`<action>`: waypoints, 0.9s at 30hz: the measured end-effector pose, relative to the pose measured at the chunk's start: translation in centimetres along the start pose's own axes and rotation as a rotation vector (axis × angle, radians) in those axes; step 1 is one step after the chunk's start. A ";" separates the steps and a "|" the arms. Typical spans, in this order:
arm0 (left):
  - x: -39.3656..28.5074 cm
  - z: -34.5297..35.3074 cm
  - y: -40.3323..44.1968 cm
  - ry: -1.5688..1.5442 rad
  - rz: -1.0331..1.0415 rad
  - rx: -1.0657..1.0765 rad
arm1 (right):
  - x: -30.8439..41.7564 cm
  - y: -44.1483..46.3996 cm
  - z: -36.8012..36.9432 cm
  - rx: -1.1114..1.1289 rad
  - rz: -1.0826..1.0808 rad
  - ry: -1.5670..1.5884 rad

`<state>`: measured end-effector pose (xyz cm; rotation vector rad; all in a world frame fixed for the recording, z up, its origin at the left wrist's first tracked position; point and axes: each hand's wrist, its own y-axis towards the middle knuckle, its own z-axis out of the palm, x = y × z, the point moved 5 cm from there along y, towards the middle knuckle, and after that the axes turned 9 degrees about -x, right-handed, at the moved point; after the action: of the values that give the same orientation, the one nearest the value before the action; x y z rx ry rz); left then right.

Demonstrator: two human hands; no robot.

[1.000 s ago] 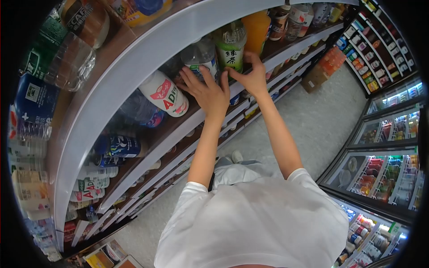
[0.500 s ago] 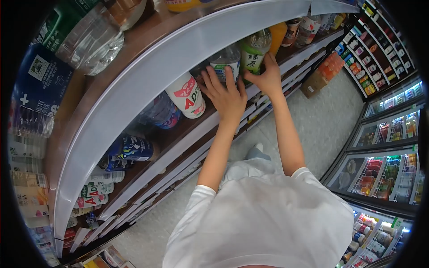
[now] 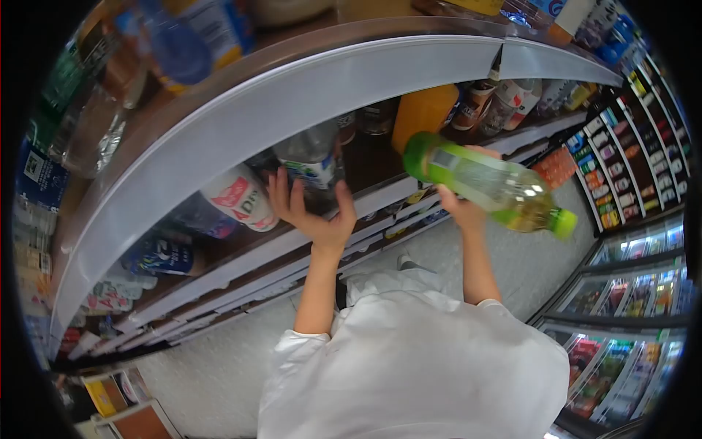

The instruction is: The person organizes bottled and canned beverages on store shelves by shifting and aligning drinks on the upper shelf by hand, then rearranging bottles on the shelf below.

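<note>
My right hand point(image 3: 464, 201) is closed round a green tea bottle point(image 3: 490, 183), which lies tilted on its side in the air in front of the shelf, its green cap pointing to the lower right. With fingers spread, my left hand point(image 3: 314, 216) is at a clear bottle point(image 3: 311, 164) with a blue and green label on the shelf; the fingertips seem to touch its lower part. A white bottle point(image 3: 240, 197) with red lettering stands left of that hand. Right of the shelf gap is an orange bottle point(image 3: 425, 121).
The white shelf edge point(image 3: 292, 88) curves above my hands. Further drinks fill the upper shelf, and blue cans point(image 3: 162, 252) stand at the left. Glass-door coolers point(image 3: 614, 366) line the right side. An orange box point(image 3: 556, 168) is on the floor.
The green tea bottle has come off the shelf in my right hand and been tipped sideways, leaving a gap. The camera view has shifted too.
</note>
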<state>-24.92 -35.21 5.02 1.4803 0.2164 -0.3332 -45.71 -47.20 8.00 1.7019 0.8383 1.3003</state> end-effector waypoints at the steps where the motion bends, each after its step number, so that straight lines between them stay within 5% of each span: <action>1: -1.0 0.4 0.0 -0.046 0.005 -0.051 | -1.1 0.6 -1.1 0.016 0.001 0.024; 5: -6.2 4.1 0.9 -0.179 0.159 -0.023 | -7.0 1.7 -4.8 -0.090 0.199 0.300; 9: -6.8 10.0 3.4 -0.124 -0.096 0.100 | -11.1 2.0 -5.1 0.119 0.399 0.201; 13: -5.4 11.9 6.0 0.073 -0.088 0.055 | -10.0 3.8 -3.2 0.405 0.381 0.265; 18: -6.1 13.8 7.8 0.007 -0.001 0.266 | -11.8 2.2 -0.5 0.578 0.108 0.158; 22: -6.0 13.3 7.7 -0.017 0.084 0.196 | -13.5 2.2 0.0 0.502 0.057 0.192; 27: -4.0 11.4 5.4 -0.086 -0.366 0.222 | -13.1 1.9 -0.4 0.537 -0.027 0.204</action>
<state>-27.53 -45.93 12.40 1.6389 0.3927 -0.7339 -49.29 -59.37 4.23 1.9698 1.4239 1.3220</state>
